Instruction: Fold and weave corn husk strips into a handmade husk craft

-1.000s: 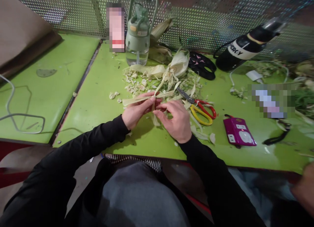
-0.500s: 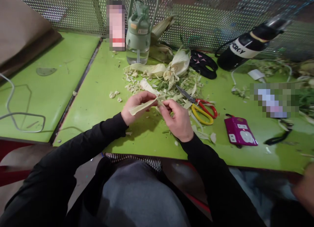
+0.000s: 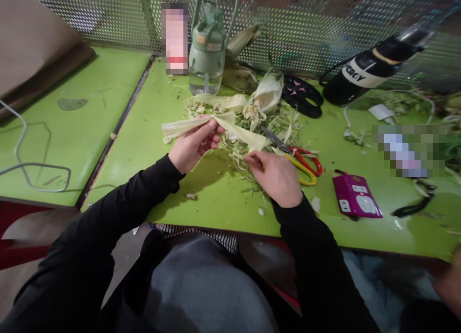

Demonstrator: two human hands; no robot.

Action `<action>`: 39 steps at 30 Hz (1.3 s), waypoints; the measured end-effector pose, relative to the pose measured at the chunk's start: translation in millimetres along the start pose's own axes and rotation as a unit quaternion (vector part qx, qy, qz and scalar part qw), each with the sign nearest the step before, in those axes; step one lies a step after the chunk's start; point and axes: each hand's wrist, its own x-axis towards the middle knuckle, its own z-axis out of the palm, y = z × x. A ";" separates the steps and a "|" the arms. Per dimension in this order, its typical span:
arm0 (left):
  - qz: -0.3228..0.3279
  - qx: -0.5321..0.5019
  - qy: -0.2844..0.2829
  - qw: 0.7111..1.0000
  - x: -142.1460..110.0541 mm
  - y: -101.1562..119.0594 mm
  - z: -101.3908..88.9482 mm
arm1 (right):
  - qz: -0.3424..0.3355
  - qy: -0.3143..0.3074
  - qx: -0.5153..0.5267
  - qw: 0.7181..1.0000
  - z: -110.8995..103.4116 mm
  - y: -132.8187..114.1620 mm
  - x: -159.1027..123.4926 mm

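Note:
My left hand (image 3: 192, 148) pinches a pale corn husk (image 3: 247, 135) between thumb and fingers at its gathered middle. One end of the husk spreads left over the hand; the other fans out to the right. Close below that right end, my right hand (image 3: 279, 177) has its fingers curled together, and whatever may be between them is hidden. Scissors (image 3: 277, 141) with red and yellow handles lie just behind my right hand, partly covered by it. Shredded husk scraps (image 3: 284, 121) are heaped on the green table (image 3: 216, 205) beyond both hands.
Behind the scraps are a bundled husk (image 3: 268, 92), a green water bottle (image 3: 207, 54) and a black pad (image 3: 302, 95). At right stand a black bottle (image 3: 363, 76) and a purple socket box (image 3: 356, 196). Brown paper (image 3: 36, 49) and a cable (image 3: 36, 165) lie left.
My hands have moved apart. The left rose slightly with the husk, which now spreads to both sides; the right moved right and let go of the husk's middle. The view shifted slightly.

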 end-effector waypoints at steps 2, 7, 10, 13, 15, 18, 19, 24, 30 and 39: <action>-0.004 -0.007 -0.013 1.000 0.1 -1.0 -1.0 | -0.010 0.079 0.009 0.997 -3.8 0.1 1.1; 0.024 0.065 -0.162 0.984 -3.4 -14.6 0.1 | -0.044 0.113 0.217 0.968 -14.9 -23.2 -0.1; 0.059 0.115 -0.181 0.975 -3.3 -23.5 0.4 | -0.058 0.053 0.234 0.969 -15.0 -33.7 -2.0; 0.129 0.152 -0.178 0.964 -2.7 -30.9 -0.8 | -0.067 0.052 0.216 0.973 -13.8 -37.6 -3.2; 0.198 0.194 -0.179 0.944 -4.0 -33.9 -2.1 | -0.083 0.042 0.226 0.970 -14.0 -38.8 -4.0; 0.294 0.278 -0.163 0.900 -8.0 -35.1 -3.4 | -0.097 0.033 0.246 0.964 -14.4 -40.2 -5.0; 0.318 0.306 -0.152 0.884 -9.4 -35.0 -3.6 | -0.099 0.032 0.251 0.963 -14.1 -40.7 -5.2; 0.386 0.379 -0.107 0.834 -14.4 -37.7 -2.4 | -0.107 0.021 0.261 0.959 -10.0 -42.2 -5.7; 0.325 0.327 -0.117 0.880 -13.1 -42.0 -2.1 | -0.105 0.005 0.256 0.961 -4.5 -40.5 -7.1; -0.023 0.041 -0.206 0.977 -8.2 -28.7 -3.1 | -0.087 0.183 0.122 0.972 -4.8 -26.5 -1.4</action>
